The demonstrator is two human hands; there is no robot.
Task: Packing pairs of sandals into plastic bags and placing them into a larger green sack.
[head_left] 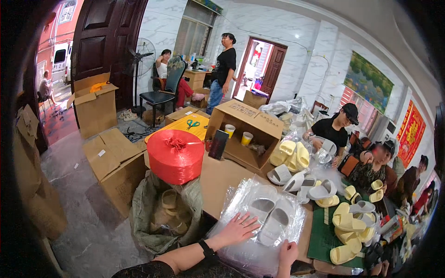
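A pair of grey slippers (276,223) lies side by side at a stack of clear plastic bags (234,250) in front of me. Film seems to cover them, though the glare hides whether they are fully inside a bag. My left hand (238,228) rests flat on the plastic beside the left slipper, fingers spread, holding nothing. At the near right corner of the stack, my right hand (288,252) has its fingers closed on the edge of a clear bag.
Yellow slippers (348,217) and more grey ones pile up at the right on a green mat (322,236). Beyond stand an open cardboard box (241,116), a phone (218,144) and a red twine roll (175,157) above a sack (143,208). A co-worker (333,134) handles slippers across the table.
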